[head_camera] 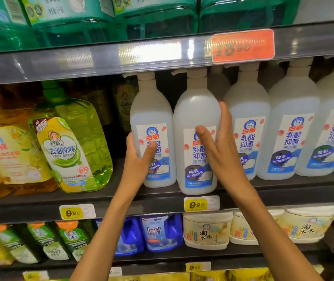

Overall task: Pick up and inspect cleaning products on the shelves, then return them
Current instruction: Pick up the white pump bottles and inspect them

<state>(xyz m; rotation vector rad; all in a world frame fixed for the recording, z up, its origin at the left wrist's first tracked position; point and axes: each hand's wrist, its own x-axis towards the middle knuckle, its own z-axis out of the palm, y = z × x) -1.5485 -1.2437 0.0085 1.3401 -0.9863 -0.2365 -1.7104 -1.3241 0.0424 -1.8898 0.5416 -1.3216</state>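
Several white pump bottles with blue and white labels stand in a row on the middle shelf (283, 191). My left hand (136, 159) grips the leftmost bottle (152, 110) low on its left side, thumb across the label. My right hand (221, 147) holds the second bottle (196, 106) from the right, thumb on its label and fingers along its far side. That second bottle stands a little forward of the row, at the shelf's front edge. Both bottles are upright.
A green refill pouch (68, 147) and yellow detergent packs (6, 157) sit left of the bottles. Teal bottles (158, 15) fill the shelf above. Blue finish pouches (161, 232) and cream tubs (206, 230) are below. Price tags (200, 203) line the shelf edges.
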